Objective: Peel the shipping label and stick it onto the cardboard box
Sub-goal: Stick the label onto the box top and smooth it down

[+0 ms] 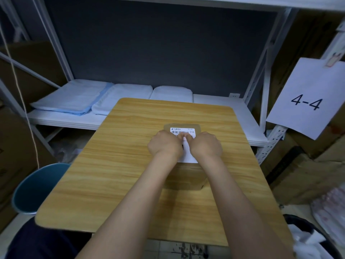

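The cardboard box (pixel 188 176) stands on the wooden desk (pixel 115 165), right of centre. The shipping label (pixel 183 131) lies on the top face of the box, its printed far end flat against the cardboard and its near white edge visible between the wrists.

Both hands rest on the label. The left hand (pixel 165 143) and the right hand (pixel 205 144) sit side by side, fingers (pixel 183 136) curled downward and meeting at the label's middle line. The fingers hold nothing; they press on the label surface.

Status, as judged from this view: peeling appears complete, since no backing sheet is visible in either hand. Placement is done. The current step appears to be smoothing. Remaining work: press out the near portion and edges. Whether the corners under the hands adhere fully cannot be determined.
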